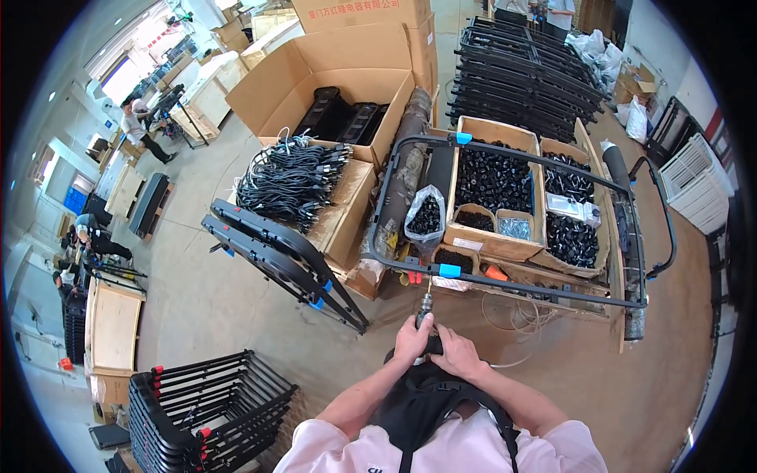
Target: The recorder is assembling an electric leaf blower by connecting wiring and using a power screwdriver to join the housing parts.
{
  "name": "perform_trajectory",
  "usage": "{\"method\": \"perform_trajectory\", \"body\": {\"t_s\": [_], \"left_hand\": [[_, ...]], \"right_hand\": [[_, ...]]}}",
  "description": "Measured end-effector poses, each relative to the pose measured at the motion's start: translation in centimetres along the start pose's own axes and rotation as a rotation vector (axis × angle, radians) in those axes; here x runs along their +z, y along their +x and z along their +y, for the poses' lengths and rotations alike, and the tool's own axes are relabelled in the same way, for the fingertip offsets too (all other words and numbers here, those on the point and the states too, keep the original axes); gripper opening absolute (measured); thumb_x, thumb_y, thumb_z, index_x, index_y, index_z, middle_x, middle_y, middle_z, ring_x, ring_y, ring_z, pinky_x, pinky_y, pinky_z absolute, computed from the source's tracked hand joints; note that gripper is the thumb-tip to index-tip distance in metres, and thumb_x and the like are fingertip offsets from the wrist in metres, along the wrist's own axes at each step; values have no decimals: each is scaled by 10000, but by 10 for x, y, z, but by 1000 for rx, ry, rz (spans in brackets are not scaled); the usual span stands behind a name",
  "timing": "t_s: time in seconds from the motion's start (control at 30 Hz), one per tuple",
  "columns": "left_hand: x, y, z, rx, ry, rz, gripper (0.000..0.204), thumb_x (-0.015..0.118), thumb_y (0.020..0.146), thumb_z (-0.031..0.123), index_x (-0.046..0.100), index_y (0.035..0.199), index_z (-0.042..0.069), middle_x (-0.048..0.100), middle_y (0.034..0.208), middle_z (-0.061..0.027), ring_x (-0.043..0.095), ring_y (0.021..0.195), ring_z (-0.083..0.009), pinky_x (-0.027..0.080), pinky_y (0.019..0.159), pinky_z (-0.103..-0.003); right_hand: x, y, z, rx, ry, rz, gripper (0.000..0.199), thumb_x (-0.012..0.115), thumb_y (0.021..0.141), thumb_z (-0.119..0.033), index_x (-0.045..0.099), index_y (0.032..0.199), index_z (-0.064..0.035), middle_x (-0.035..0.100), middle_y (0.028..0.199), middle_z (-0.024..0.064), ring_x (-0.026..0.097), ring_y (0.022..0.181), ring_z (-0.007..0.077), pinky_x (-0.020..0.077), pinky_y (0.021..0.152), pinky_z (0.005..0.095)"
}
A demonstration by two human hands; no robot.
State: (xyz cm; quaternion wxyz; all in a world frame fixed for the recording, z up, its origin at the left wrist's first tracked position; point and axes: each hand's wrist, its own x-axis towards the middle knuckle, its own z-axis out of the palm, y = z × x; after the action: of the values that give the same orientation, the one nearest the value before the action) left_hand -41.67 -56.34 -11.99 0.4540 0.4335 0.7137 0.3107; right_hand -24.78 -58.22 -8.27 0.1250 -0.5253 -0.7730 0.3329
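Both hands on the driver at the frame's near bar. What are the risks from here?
1. The power driver, held by the left hand and right hand, meets the black tube frame near the blue clip; the bit could slip off the round tube.
2. The frame lies across the wooden parts boxes, so pushing may shift it.
3. A loose cable lies on the floor under the frame and could snag.

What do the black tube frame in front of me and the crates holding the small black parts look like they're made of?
The black tube frame looks like painted or powder-coated metal: thin, evenly bent tubing with a dull sheen, though the coating type is uncertain. The open crates look like bare light wood or plywood: pale, unpainted flat panels with square edges.
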Motion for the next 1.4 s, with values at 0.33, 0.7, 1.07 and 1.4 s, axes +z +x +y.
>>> {"method": "perform_trajectory", "body": {"t_s": [0.33, 0.7, 1.07, 1.4], "left_hand": [[-12, 16, -4, -11, 42, -52, 591, 616, 1024, 585, 668, 1019, -4, 706, 881, -183, 688, 842, -297, 532, 791, -445], [-5, 19, 8, -60, 81, -128, 647, 570, 1016, 630, 629, 1125, -5, 724, 1061, -295, 698, 1069, -479, 533, 915, -526], [-5, 30, 9, -71, 81, -108, 650, 567, 1006, 642, 639, 1128, 8, 747, 1031, -252, 720, 1036, -446, 550, 895, -512], [-6, 25, 16, -68, 78, -97, 678, 573, 998, 652, 641, 1197, 7, 708, 1174, -330, 673, 1161, -492, 525, 974, -535]], "right_hand": [[12, 11, -4, 26, 20, 0, 823, 841, 802, -309, 465, 1461, 9, 706, 1179, 297, 714, 1061, 453, 573, 925, 523], [10, 11, 1, 45, 28, 45, 888, 817, 765, -226, 410, 1520, 5, 700, 1183, 313, 714, 1056, 468, 572, 922, 526], [-3, 23, -12, 84, 17, -3, 976, 838, 772, -264, 329, 1564, -9, 708, 1179, 315, 714, 1053, 477, 571, 931, 525], [2, 19, -15, -6, -32, 29, 547, 801, 809, -209, 546, 1250, -10, 580, 1282, 247, 647, 1120, 475, 553, 921, 544]]}}
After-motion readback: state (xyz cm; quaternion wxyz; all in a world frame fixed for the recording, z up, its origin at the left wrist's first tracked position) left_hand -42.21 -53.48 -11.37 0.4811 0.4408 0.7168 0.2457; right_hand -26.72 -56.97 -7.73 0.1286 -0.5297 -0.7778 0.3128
